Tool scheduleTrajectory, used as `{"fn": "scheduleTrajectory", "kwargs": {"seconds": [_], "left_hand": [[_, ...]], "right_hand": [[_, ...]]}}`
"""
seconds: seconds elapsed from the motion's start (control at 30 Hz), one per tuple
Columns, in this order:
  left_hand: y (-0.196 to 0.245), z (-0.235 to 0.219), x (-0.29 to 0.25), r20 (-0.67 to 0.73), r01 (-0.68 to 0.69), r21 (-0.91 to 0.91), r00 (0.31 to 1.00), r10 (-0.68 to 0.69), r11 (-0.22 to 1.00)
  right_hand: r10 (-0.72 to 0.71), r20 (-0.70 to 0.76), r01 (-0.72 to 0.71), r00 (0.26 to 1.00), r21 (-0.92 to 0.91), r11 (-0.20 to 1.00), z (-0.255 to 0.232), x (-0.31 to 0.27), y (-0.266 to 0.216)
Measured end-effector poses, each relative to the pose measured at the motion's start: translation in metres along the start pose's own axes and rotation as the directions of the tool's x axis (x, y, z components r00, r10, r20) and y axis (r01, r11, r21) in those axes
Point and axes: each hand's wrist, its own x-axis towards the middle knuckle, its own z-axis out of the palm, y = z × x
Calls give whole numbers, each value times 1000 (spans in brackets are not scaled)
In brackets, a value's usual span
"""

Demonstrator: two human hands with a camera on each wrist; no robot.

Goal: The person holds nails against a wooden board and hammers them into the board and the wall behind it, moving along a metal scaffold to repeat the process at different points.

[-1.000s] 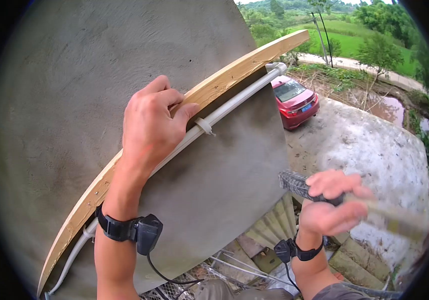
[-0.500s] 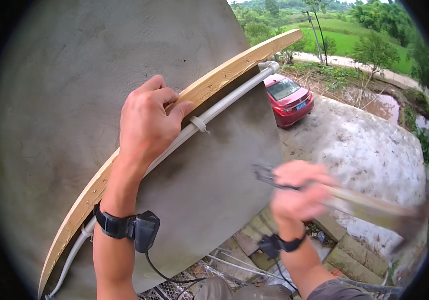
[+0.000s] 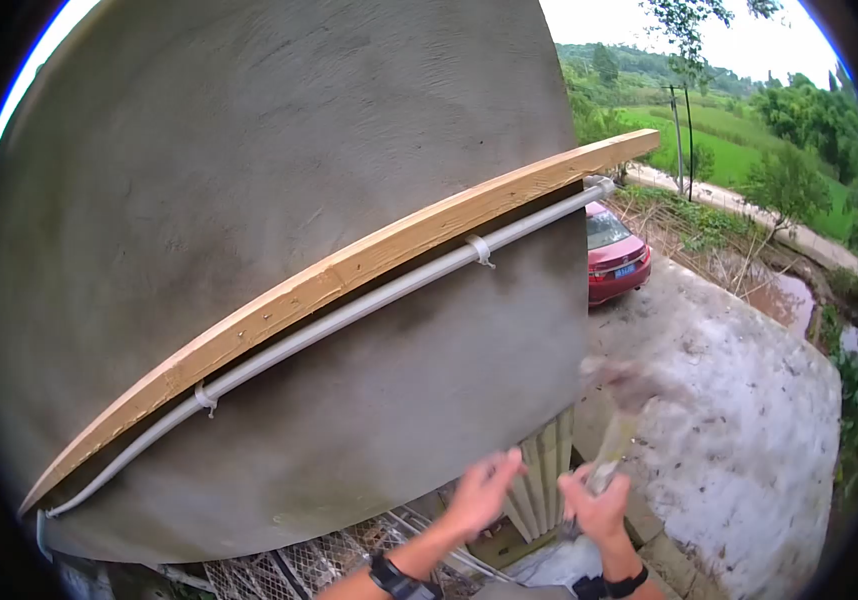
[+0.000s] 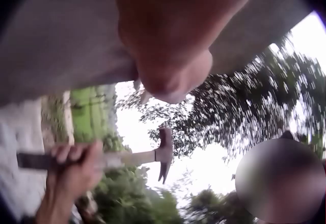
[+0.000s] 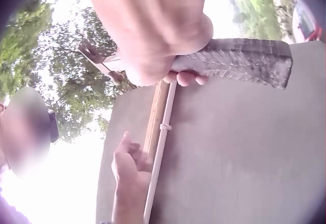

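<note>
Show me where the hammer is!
The hammer is in the right hand, at lower left in the left wrist view. In the head view, it is right of centre, to the right of the left hand.

A claw hammer [image 4: 138,157] is gripped in the right hand [image 3: 601,505] – straight handle, pale near the head, with a dark, ridged grip whose butt end juts out past the fingers; the forked claw shows in the left wrist view, while the head is blurred in the head view. A long, pale wooden batten [image 3: 349,268] slants across a grey wall [image 3: 419,420], just above a white pipe [image 3: 379,301] – its upper end jutting beyond the wall's edge
</note>
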Motion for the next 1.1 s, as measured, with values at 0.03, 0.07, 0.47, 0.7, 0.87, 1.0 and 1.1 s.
{"fn": "scheduleTrajectory", "kwargs": {"seconds": [0.03, 0.07, 0.47, 0.7, 0.87, 1.0, 1.1], "left_hand": [[-38, 5, -3, 179, 277, -214, 954, -241, 937], [-55, 15, -12, 298, 419, -365, 899, -322, 832], [-219, 78, -37, 308, 446, -254, 878, -365, 858], [-259, 74, -50, 463, 543, -278, 799, -385, 792], [-277, 84, -61, 382, 495, -269, 843, -380, 826], [-231, 72, -69, 356, 571, -373, 816, -455, 732], [-231, 66, -67, 341, 590, -370, 805, -486, 718]], "right_hand": [[75, 41, -71, 996, -90, 993, -2, -12, 10], [130, 69, -121, 989, -124, 985, -4, -23, 23], [424, 144, -312, 894, -478, 821, -5, -85, 61], [439, 156, -310, 885, -507, 804, -8, -101, 76], [447, 94, -318, 890, -573, 755, -25, -114, 126], [307, 79, -204, 948, -591, 780, -29, -122, 141], [320, 30, -228, 947, -639, 735, -27, -119, 125]]}}
